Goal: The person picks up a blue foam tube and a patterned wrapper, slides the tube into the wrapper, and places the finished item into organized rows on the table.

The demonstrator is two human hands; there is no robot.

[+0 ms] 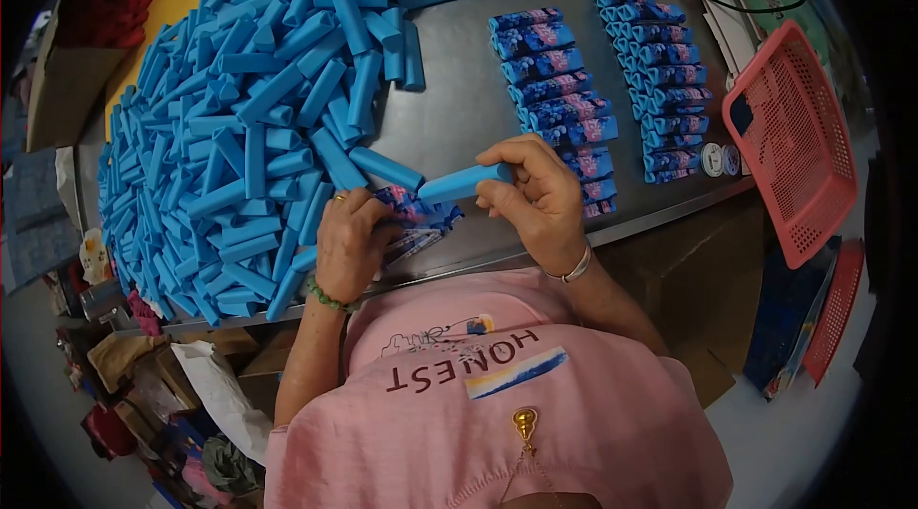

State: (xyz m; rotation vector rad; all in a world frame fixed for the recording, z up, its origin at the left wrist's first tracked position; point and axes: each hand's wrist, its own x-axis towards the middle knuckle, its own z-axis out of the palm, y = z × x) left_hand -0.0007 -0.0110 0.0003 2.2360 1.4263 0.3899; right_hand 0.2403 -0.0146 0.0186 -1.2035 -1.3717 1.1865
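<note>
My right hand (537,191) grips a light-blue foam stick (465,184) between thumb and fingers, holding it level above the metal table. Its left end points at a dark blue and pink patterned sleeve (413,207), which my left hand (350,237) pinches by one side near the table's front edge. The stick's tip overlaps the sleeve in this view. Just beyond my left hand another foam stick (386,167) lies at the rim of a large heap of blue foam sticks (253,141).
Patterned pieces stand in a column (555,78) right of centre, with a stacked block of them (665,78) further right. A pink perforated basket (798,136) leans over the table's right edge. Two small round discs (720,160) lie beside it. A cardboard box (81,78) stands far left.
</note>
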